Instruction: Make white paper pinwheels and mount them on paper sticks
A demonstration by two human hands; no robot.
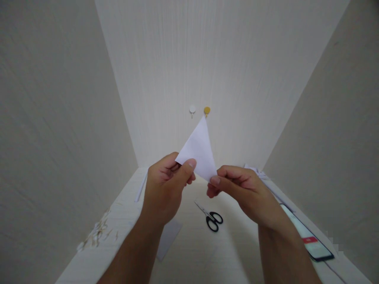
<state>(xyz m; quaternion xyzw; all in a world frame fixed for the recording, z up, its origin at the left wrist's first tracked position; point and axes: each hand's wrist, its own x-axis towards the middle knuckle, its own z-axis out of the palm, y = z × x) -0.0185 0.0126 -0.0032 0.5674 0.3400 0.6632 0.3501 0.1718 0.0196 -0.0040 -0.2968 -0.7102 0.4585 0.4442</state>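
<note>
A white paper triangle (199, 148), apparently folded, is held up above the table with one point facing the back wall. My left hand (167, 185) pinches its lower left edge, thumb on top and fingers behind. At the lower right corner, my right hand (241, 189) grips the paper between thumb and fingertips. Below the hands, black-handled scissors (211, 217) lie on the table with their blades toward the far left. A flat piece of white paper (168, 238) rests by my left forearm, which partly hides it.
Small pale scraps (99, 232) are scattered at the table's left edge. A phone (309, 232) with a lit screen and a cable lies at the right. White rolled paper (141, 187) is at the back left. Two hooks (207, 111) are on the back wall; side walls enclose the table.
</note>
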